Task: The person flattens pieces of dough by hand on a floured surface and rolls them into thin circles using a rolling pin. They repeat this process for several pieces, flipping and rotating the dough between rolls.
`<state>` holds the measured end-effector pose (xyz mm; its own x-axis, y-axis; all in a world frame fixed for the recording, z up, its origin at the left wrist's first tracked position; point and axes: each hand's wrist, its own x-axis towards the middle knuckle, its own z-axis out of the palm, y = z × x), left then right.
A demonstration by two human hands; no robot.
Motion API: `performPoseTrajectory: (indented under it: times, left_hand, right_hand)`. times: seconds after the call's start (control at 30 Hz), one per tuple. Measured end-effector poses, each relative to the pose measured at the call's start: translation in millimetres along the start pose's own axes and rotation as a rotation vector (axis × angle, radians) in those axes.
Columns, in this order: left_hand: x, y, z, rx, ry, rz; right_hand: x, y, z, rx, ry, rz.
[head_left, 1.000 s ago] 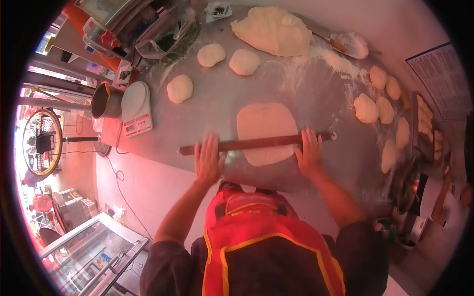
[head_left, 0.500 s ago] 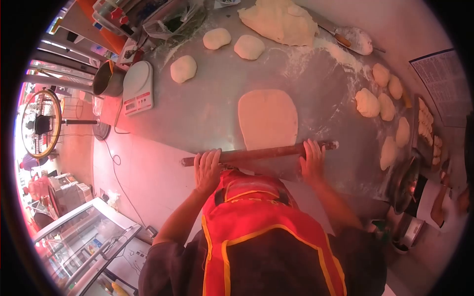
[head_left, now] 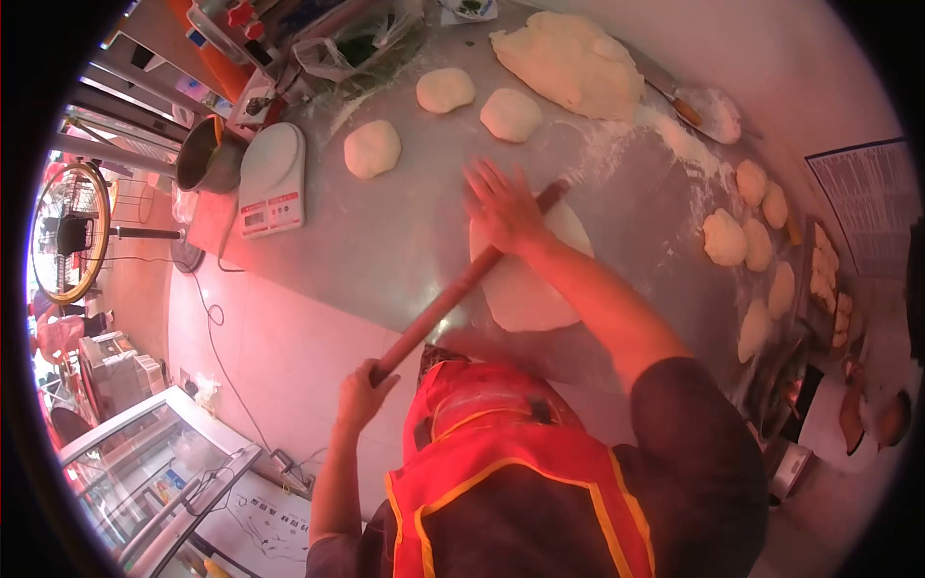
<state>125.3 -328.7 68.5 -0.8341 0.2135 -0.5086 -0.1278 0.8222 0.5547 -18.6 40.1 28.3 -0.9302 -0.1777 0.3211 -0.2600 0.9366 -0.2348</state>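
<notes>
The left hand point(head_left: 361, 390) was closed in a fist around the near end of the rolling pin point(head_left: 441, 310), off the front edge of the worktop point(head_left: 385, 231) and close to the person's red apron point(head_left: 501, 482). From that grip the pin ran diagonally up and to the right, across the worktop edge and onto the flattened dough sheet point(head_left: 530, 289).

The right hand point(head_left: 506, 207) lay open and flat, fingers spread wide, with its palm pressed on the far part of the pin where it crossed the upper left of the sheet. It rested on the wood rather than gripping it. The far tip of the pin showed just beyond that hand. The right forearm reached over the middle of the sheet and hid part of it.

The sheet lay on the metal worktop near its front edge, pale and roughly oval.

Farther back were three round dough balls point(head_left: 373, 149), and behind them a large mass of dough point(head_left: 573, 63), with loose flour point(head_left: 665, 135) scattered to its right. A floury scraper point(head_left: 708, 111) lay beside that mass. A row of smaller dough pieces point(head_left: 725, 236) curved along the right side of the worktop. At the left end stood a white kitchen scale point(head_left: 270, 178), with a metal pot point(head_left: 207, 154) just beside it.
</notes>
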Motion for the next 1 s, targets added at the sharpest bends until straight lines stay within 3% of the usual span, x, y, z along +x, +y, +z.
performPoseTrajectory:
  times: [0.1,0.13,0.23,0.3,0.4,0.53,0.63,0.7,0.77,0.83,0.93,1.0]
  left_hand:
    - [19.6,-3.4,-18.2,0.047,0.043,-0.016]
    - [17.9,-4.0,-18.7,0.059,0.001,-0.002]
    - [2.9,-3.0,2.0,0.117,-0.188,-0.011]
    - [-10.4,-2.9,13.3,0.132,-0.225,0.08]
    - [-4.7,-9.6,11.7,0.057,-0.22,0.059]
    - [32.8,-12.4,-26.2,0.077,-0.069,0.014]
    - [46.6,-11.2,-28.7,0.07,-0.031,0.008]
    - [38.0,-4.2,-13.4,0.056,-0.093,0.002]
    - [22.2,-4.5,14.4,-0.042,-0.224,0.028]
    - [4.3,11.3,30.4,0.062,-0.335,0.082]
    - [-5.4,12.4,49.9,-0.069,-0.368,0.022]
    - [-4.4,18.8,47.8,-0.024,-0.379,-0.029]
  right_hand:
    - [50.8,-0.8,19.5,0.084,0.175,-0.06]
    - [40.0,-1.0,16.2,0.084,0.109,-0.12]
    - [-73.3,13.3,-6.1,0.073,-0.015,-0.164]
    - [-125.1,-0.2,-45.1,0.165,-0.08,-0.002]
    - [-91.8,3.7,-27.3,0.108,-0.156,0.0]
    - [56.1,-22.7,16.9,0.057,0.013,0.003]
    - [74.5,-20.6,21.1,0.101,0.116,-0.13]
    - [15.6,-6.7,9.6,0.066,-0.127,-0.115]
    - [-77.7,10.5,-22.5,0.199,-0.138,-0.039]
    - [-149.1,7.2,-70.1,0.179,-0.152,0.005]
    - [-131.3,14.8,-69.4,0.099,-0.041,-0.038]
    - [-79.1,6.4,-52.6,0.176,0.029,0.024]
